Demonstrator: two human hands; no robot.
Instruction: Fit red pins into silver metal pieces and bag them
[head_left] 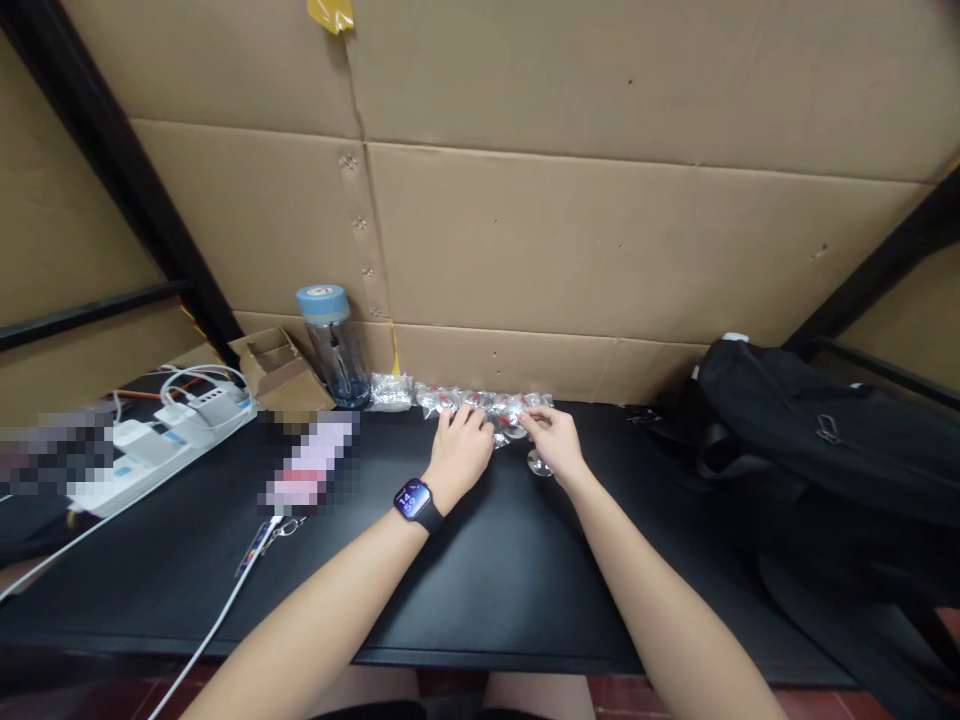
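A row of small clear plastic packets with red marks lies along the back of the black tabletop, against the cardboard. My left hand, with a black smartwatch on its wrist, rests palm down over the packets, fingers apart. To its right, my right hand pinches the edge of a packet between thumb and fingertips. Just under the right hand sits a small shiny round piece, partly covered by it. What is inside the packets is too small to make out.
At the left are a bottle with a blue lid, an open cardboard box, a power strip with cables, and a blurred phone on a white cable. A black backpack fills the right side. Cardboard walls the back.
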